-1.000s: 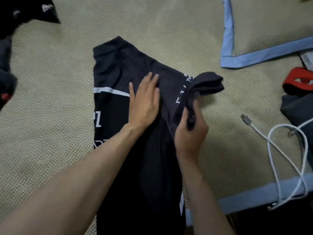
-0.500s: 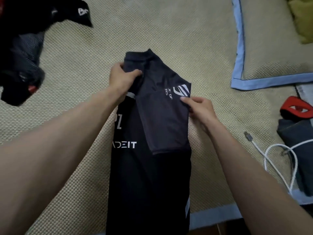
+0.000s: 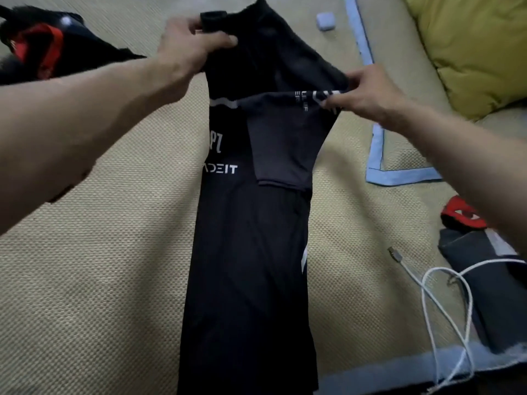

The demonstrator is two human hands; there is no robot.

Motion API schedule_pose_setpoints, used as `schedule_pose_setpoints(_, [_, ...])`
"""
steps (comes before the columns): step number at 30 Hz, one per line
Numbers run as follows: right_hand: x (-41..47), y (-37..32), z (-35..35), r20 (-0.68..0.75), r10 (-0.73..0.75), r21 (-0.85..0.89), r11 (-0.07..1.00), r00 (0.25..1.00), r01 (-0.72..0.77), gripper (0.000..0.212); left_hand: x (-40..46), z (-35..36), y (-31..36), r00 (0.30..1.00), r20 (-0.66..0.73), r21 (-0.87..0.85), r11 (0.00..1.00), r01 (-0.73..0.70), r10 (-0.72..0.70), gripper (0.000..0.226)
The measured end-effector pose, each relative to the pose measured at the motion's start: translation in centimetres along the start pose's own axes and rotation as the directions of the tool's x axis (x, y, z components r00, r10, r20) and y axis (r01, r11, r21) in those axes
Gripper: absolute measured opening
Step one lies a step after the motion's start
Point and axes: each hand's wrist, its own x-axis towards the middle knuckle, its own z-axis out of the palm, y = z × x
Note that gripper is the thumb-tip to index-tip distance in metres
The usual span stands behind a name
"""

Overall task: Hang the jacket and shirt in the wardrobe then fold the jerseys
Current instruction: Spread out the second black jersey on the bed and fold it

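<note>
A woven straw mat (image 3: pixel 114 280) edged in blue carries everything. A long black jersey (image 3: pixel 248 280) lies down its middle. At far left sits a black-and-red heap of clothes (image 3: pixel 42 47); at right, a folded dark garment (image 3: pixel 490 286) under a white cable (image 3: pixel 445 306), a yellow cushion (image 3: pixel 473 47), a small pale case (image 3: pixel 325 20).

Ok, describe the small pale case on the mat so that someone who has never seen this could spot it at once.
Start at the yellow cushion in the top right, then cross the blue mat border to its left. Just past that border, right of the lifted black jersey, lies the small pale case. It is the only pale, rounded, hard-looking thing among cloth and cable.
</note>
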Motion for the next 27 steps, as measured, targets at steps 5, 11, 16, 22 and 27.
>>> schedule_pose_setpoints(5, [-9.2,1.2,2.6,0.044,-0.227,-0.230,0.945,0.973,0.231,0.039,-10.0,-3.0,1.6,0.898,0.389,0.423,0.827,-0.371,0.204,0.014])
schedule_pose_setpoints(11, [-26.3,8.9,11.2,0.377,-0.323,-0.341,0.823,0.868,0.454,0.025,-29.5,-5.5,-6.7,0.463,0.874,0.476,0.458,-0.751,-0.149,0.017])
schedule_pose_setpoints(16, [-31.2,10.1,13.3,0.594,-0.155,-0.335,0.844,0.789,0.418,0.056,-36.3,-5.1,-12.7,0.298,0.833,0.537,0.552,-0.638,-0.465,0.032])
schedule_pose_setpoints(22, [-20.5,7.4,14.9,0.204,-0.128,-0.382,0.903,0.971,0.199,0.070,-21.8,-0.2,-12.3,0.855,0.484,0.819,0.439,-0.370,-0.184,0.065])
schedule_pose_setpoints(27, [-10.4,7.1,15.6,0.330,0.187,-0.392,0.919,0.926,-0.046,0.043,-12.0,2.8,-11.3,0.768,0.379,0.890,0.430,-0.150,-0.516,0.034])
